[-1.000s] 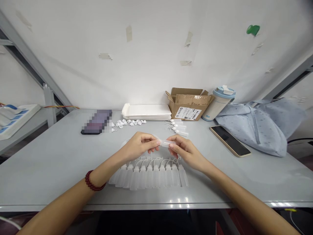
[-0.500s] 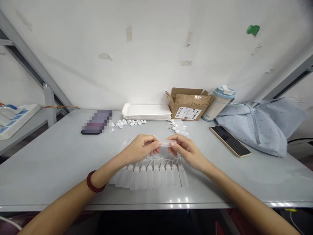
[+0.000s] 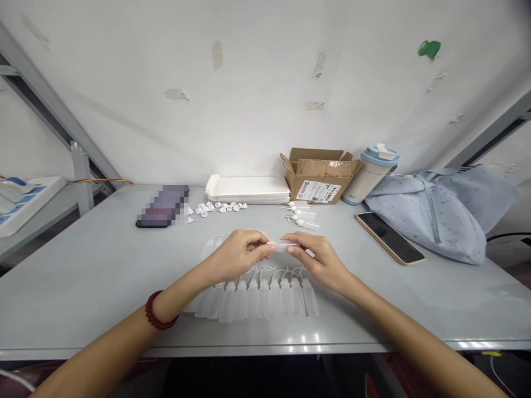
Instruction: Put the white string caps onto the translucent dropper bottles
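Between my two hands lies a small translucent plastic bottle (image 3: 284, 245), held sideways above the table. My left hand (image 3: 244, 251) pinches its left end, where a white part shows between thumb and fingers; the fingers hide most of it. With thumb and fingertips, my right hand (image 3: 317, 255) grips the right end. Just below the hands, a row of similar translucent bottles (image 3: 264, 301) lies side by side, with thin white loops at their tops. Behind my left hand, a pale translucent item (image 3: 208, 249) is partly covered.
Farther back are loose white caps (image 3: 222, 208), several small capped bottles (image 3: 307, 225), white envelopes (image 3: 249, 188) and a cardboard box (image 3: 318, 182). A tumbler (image 3: 369, 176), phone (image 3: 390, 237) and blue fabric bag (image 3: 431, 215) occupy the right. Another phone (image 3: 164, 207) lies left.
Both hands stay on the bottle at nearly the same place. The right fingers have shifted along it, stretching straighter over its top. The view has moved very slightly.
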{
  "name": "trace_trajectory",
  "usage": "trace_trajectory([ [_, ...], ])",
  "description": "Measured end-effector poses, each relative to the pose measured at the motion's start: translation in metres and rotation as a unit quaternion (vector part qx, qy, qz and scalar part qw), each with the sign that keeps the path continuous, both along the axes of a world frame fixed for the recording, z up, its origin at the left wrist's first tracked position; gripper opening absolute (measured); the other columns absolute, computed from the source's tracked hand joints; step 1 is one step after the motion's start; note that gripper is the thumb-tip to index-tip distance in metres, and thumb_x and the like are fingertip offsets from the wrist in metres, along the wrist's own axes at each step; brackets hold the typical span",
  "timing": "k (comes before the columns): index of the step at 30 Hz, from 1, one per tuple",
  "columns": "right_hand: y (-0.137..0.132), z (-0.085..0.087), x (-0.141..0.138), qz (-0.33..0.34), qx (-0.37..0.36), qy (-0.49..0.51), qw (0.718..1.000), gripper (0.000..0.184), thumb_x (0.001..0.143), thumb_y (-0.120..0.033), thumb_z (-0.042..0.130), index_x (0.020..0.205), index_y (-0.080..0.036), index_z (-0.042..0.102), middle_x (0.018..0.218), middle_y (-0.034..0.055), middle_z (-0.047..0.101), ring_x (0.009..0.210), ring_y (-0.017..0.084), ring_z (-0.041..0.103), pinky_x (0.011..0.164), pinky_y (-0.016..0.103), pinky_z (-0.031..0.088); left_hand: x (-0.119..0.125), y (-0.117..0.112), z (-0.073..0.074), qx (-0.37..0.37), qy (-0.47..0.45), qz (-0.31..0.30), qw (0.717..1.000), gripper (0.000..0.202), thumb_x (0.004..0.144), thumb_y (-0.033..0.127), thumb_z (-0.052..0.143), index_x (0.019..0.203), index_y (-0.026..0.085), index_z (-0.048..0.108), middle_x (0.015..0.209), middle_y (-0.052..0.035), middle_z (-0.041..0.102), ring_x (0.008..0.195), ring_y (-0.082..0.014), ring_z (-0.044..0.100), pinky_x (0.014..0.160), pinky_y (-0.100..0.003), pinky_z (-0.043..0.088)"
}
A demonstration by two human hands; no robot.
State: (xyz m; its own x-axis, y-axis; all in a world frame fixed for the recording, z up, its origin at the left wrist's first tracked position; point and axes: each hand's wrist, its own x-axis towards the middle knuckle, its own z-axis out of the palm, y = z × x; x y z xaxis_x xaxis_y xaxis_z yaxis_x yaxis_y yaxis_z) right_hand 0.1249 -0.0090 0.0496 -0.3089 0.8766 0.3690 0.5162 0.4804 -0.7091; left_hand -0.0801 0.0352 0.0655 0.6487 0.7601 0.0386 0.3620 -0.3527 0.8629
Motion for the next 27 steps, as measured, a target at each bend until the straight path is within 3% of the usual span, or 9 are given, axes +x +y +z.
trace_trajectory([
  [5, 0.002, 0.006, -0.001, -0.003, -0.165, 0.104, 0.981, 0.029, 0.088, -0.04, 0.05, 0.083, -0.016, 0.065, 0.064, -0.0005, 0.051, 0.058, 0.012, 0.044, 0.056, 0.026, 0.034, 0.0, -0.004, -0.006, 0.2, 0.037, -0.004, 0.979, 0.021, 0.088, 0.033, 0.053, 0.08, 0.016, 0.062, 0.072, -0.0026, 0.065, 0.064, -0.0146, 0.057, 0.061, -0.025, 0.042],
  [8, 0.004, 0.006, -0.002, 0.013, -0.231, 0.175, 0.957, 0.034, 0.085, -0.045, 0.052, 0.072, -0.015, 0.06, 0.057, -0.0035, 0.039, 0.051, 0.009, 0.035, 0.05, 0.025, 0.029, 0.001, -0.005, -0.005, 0.246, 0.038, -0.005, 0.969, 0.02, 0.088, 0.03, 0.051, 0.079, 0.016, 0.061, 0.069, -0.0023, 0.063, 0.061, -0.0138, 0.054, 0.06, -0.025, 0.041],
  [11, 0.003, 0.005, -0.004, 0.013, -0.222, 0.19, 0.956, 0.035, 0.086, -0.045, 0.05, 0.07, -0.015, 0.058, 0.058, -0.0034, 0.039, 0.052, 0.009, 0.036, 0.051, 0.025, 0.03, 0.002, -0.006, -0.002, 0.184, 0.023, 0.005, 0.983, 0.021, 0.088, 0.033, 0.052, 0.081, 0.016, 0.062, 0.074, -0.0023, 0.065, 0.065, -0.014, 0.057, 0.061, -0.024, 0.042],
  [14, 0.0, 0.004, -0.005, -0.006, -0.18, 0.164, 0.97, 0.03, 0.087, -0.042, 0.05, 0.086, -0.015, 0.063, 0.066, -0.0007, 0.05, 0.057, 0.011, 0.042, 0.055, 0.026, 0.035, 0.002, -0.007, 0.004, 0.082, 0.016, 0.007, 0.996, 0.029, 0.091, 0.039, 0.046, 0.084, 0.017, 0.065, 0.078, -0.0024, 0.068, 0.07, -0.015, 0.06, 0.061, -0.024, 0.044],
  [17, -0.003, 0.005, -0.005, -0.029, -0.135, 0.138, 0.981, 0.029, 0.086, -0.04, 0.053, 0.097, -0.016, 0.065, 0.074, 0.0023, 0.058, 0.061, 0.012, 0.047, 0.058, 0.027, 0.038, 0.002, -0.007, 0.007, 0.02, 0.029, -0.003, 0.999, 0.04, 0.092, 0.044, 0.041, 0.077, 0.016, 0.065, 0.076, -0.0031, 0.067, 0.068, -0.0151, 0.06, 0.059, -0.024, 0.044],
  [22, -0.002, 0.008, -0.003, -0.051, -0.08, 0.097, 0.991, 0.026, 0.082, -0.037, 0.06, 0.096, -0.017, 0.068, 0.069, 0.0013, 0.058, 0.059, 0.012, 0.045, 0.056, 0.026, 0.035, 0.003, -0.008, 0.007, -0.007, 0.016, -0.008, 1.0, 0.045, 0.093, 0.045, 0.038, 0.068, 0.015, 0.061, 0.068, -0.0021, 0.063, 0.062, -0.0135, 0.056, 0.058, -0.024, 0.043],
  [27, -0.003, 0.007, -0.004, -0.018, -0.115, 0.096, 0.988, 0.029, 0.087, -0.039, 0.053, 0.095, -0.016, 0.068, 0.058, -0.0024, 0.047, 0.054, 0.011, 0.038, 0.053, 0.025, 0.03, 0.003, -0.008, 0.008, 0.015, 0.021, -0.003, 1.0, 0.043, 0.092, 0.042, 0.041, 0.065, 0.015, 0.061, 0.063, -0.002, 0.062, 0.062, -0.014, 0.057, 0.056, -0.023, 0.042],
])
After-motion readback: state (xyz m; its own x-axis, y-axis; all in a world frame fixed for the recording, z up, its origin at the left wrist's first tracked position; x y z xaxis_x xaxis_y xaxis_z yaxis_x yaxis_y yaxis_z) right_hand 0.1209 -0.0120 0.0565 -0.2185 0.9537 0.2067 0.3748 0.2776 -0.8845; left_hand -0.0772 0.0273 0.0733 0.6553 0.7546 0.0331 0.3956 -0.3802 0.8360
